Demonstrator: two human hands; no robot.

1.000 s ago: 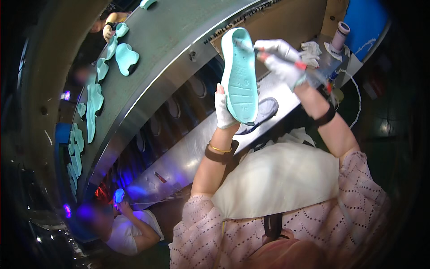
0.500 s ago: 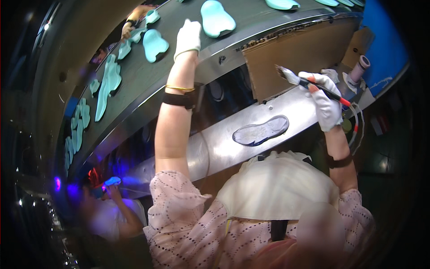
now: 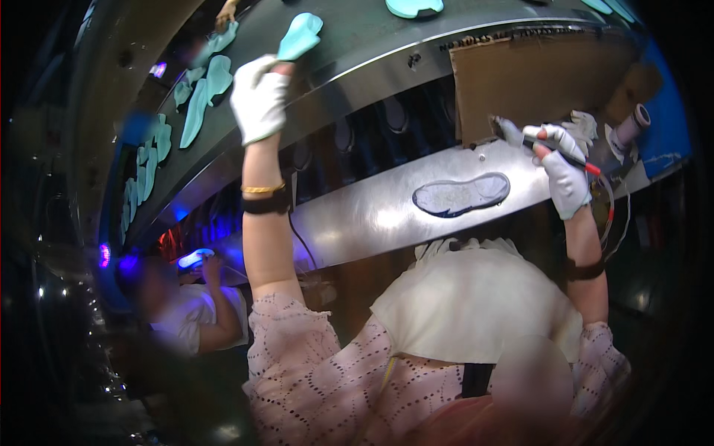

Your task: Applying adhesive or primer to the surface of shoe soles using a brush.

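My left hand (image 3: pixel 260 98), in a white glove with a bare fingertip, is over the conveyor belt's near edge, closed on the near end of a teal insole-shaped piece (image 3: pixel 300 36). In my gloved right hand (image 3: pixel 564 167) is a brush (image 3: pixel 554 149) with a dark and red handle, a cable running from its end. Its pale bristles point up and left, above the metal shelf. On that shelf, left of my right hand, a grey shoe sole (image 3: pixel 461 195) with a dark rim lies flat.
The dark conveyor belt (image 3: pixel 349 37) carries several more teal pieces (image 3: pixel 195 115). Cardboard (image 3: pixel 535 85) stands behind the shelf (image 3: pixel 349 223), with a pinkish roll (image 3: pixel 632 126) at right. Another person (image 3: pixel 193 312) works at lower left under blue light; a co-worker's hand (image 3: pixel 225 15) reaches over the belt's far side.
My left hand has drawn back left and nearer, now gripping a teal piece. The view has shifted, and my right hand still holds the brush.
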